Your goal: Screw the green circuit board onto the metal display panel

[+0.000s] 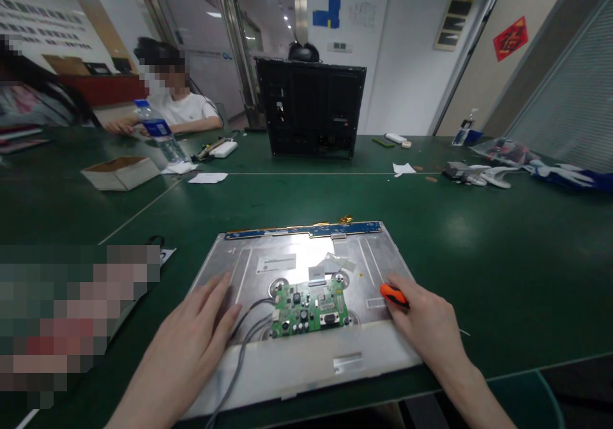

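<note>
Metal-backed panel (306,249), lower centre of frame, green circuit board (311,308) on it. Left hand (189,333) loosely open over panel's left side; right hand (428,320) curled around orange handle (393,295), lower right.

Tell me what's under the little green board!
The green board sits over a silver panel; round metal pieces peek out near its corners. What's directly beneath is covered, so I can't tell.

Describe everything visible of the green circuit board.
The green circuit board is roughly rectangular, studded with small components, a metal-looking connector at its near edge. It lies flat on the silvery panel between the left hand and right hand, touched by neither. Grey cables join its left side; a pale flat strip meets its far edge.
</note>
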`<control>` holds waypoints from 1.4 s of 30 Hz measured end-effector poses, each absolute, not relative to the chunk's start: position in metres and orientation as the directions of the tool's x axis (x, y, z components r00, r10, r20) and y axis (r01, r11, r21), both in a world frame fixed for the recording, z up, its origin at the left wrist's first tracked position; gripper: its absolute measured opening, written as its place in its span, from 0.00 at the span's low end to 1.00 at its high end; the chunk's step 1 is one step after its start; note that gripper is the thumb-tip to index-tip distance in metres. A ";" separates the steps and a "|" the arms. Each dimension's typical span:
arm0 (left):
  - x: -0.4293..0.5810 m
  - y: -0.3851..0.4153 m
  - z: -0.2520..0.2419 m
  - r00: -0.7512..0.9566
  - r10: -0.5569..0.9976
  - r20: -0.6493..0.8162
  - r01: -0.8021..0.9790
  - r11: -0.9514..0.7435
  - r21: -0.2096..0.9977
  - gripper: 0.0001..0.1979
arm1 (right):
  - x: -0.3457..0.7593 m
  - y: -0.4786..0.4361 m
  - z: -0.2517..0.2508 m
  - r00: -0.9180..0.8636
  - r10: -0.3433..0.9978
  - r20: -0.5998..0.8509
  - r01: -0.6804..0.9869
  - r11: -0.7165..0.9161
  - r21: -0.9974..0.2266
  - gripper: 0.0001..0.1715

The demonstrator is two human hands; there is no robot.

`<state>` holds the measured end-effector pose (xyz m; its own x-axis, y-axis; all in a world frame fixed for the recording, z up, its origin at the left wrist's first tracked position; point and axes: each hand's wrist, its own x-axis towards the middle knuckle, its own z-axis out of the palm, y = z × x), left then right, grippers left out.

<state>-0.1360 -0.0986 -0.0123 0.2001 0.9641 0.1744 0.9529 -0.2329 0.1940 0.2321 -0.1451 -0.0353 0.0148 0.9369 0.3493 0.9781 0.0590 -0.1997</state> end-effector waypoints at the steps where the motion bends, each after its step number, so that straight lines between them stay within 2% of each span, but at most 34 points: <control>1: -0.142 -0.101 -0.018 0.199 0.965 0.173 0.961 -0.227 0.158 0.31 | 0.232 -0.146 -0.036 0.020 0.942 0.336 0.980 0.049 -0.195 0.20; 4: -0.159 -0.105 -0.034 0.233 0.958 0.167 0.963 -0.251 0.097 0.31 | 0.232 -0.148 -0.034 0.029 0.961 0.275 0.982 0.024 -0.189 0.20; 8: -0.174 -0.107 -0.045 0.238 0.950 0.201 0.957 -0.265 0.117 0.30 | 0.233 -0.148 -0.033 0.046 0.976 0.215 0.978 0.000 -0.207 0.19; 18: -0.152 -0.104 -0.032 0.197 0.965 0.174 0.968 -0.219 0.119 0.33 | 0.232 -0.153 -0.035 0.105 0.957 0.272 0.985 -0.063 -0.160 0.17; 24: -0.134 -0.106 -0.033 0.311 0.940 0.142 0.937 -0.328 0.123 0.33 | 0.247 -0.150 -0.029 0.185 0.956 0.229 0.971 -0.142 -0.191 0.17; 29: -0.126 -0.110 -0.043 0.391 0.902 0.182 0.905 -0.413 0.105 0.34 | 0.245 -0.142 -0.017 0.247 0.940 0.236 0.958 -0.200 -0.204 0.19; 31: -0.116 -0.115 -0.039 0.441 0.890 0.115 0.888 -0.451 0.086 0.36 | 0.243 -0.138 -0.012 0.254 0.938 0.234 0.957 -0.210 -0.200 0.19; 35: -0.084 -0.122 -0.022 0.471 0.880 0.054 0.878 -0.474 0.063 0.34 | 0.248 -0.129 -0.009 0.243 0.941 0.238 0.958 -0.194 -0.212 0.18; 42: -0.035 -0.115 -0.006 0.585 0.809 -0.062 0.805 -0.570 0.162 0.40 | 0.277 -0.117 -0.015 0.308 0.925 0.223 0.936 -0.252 -0.245 0.21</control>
<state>-0.0350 -0.1147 -0.0055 0.5851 0.8086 -0.0620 0.8054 -0.5703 0.1616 0.2768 -0.1168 -0.0150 0.3076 0.9250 0.2229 0.9361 -0.2523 -0.2451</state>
